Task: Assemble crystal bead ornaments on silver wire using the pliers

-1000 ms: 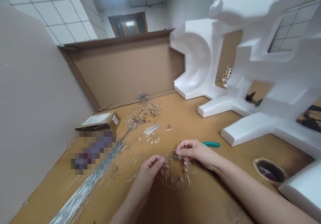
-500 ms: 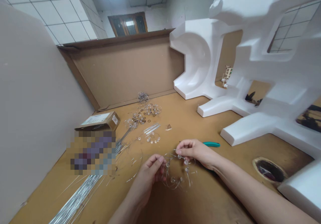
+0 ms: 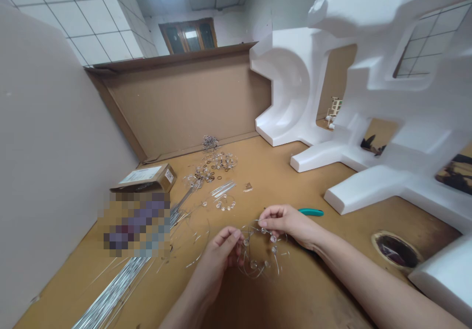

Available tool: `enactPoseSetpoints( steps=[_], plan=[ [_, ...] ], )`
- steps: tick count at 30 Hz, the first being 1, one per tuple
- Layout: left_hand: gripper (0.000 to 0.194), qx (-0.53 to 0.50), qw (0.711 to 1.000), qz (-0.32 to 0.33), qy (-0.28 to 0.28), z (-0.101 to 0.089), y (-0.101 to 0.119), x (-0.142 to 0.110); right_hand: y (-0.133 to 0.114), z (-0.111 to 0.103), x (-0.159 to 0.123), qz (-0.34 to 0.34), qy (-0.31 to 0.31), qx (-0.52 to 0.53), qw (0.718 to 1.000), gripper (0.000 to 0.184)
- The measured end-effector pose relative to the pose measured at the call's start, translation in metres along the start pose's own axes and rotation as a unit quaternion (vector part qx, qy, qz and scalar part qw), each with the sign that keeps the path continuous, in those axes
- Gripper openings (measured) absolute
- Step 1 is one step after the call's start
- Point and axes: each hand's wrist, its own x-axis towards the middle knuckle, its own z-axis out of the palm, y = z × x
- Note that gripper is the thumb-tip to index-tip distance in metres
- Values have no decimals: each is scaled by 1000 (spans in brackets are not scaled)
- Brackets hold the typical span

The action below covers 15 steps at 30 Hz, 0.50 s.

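Between my hands hangs a ring of thin wire strung with clear beads (image 3: 273, 239), held above the table. My left hand (image 3: 227, 246) pinches the ring's left side between thumb and forefinger. On the upper right of the ring, my right hand (image 3: 277, 219) pinches the wire near one of the beads. Curved wire ends stick out around the loop. A teal tool handle (image 3: 311, 212) lies just behind my right hand, its other end hidden by the hand and forearm. Beyond the ring, a small group of clear beads (image 3: 225, 205) rests on the table.
Thin metal rods (image 3: 114, 289) lie in a bundle at the left, below an open cardboard box (image 3: 143, 177). Piles of beaded wire pieces (image 3: 223, 161) and dark small rings sit further back. White foam packing (image 3: 346, 191) stands along the right, near a round hole (image 3: 396, 249) in the table.
The beaded wire ring has shifted very slightly between my fingers. Both hands keep almost the same place and the same pinch.
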Motion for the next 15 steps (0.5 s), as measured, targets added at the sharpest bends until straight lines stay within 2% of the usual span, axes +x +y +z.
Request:
enactPoseSetpoints(
  steps=[15],
  plan=[
    [23,3,1000,1,4,0,0,1,2,0,1,2,2,4,1000,30]
  ],
)
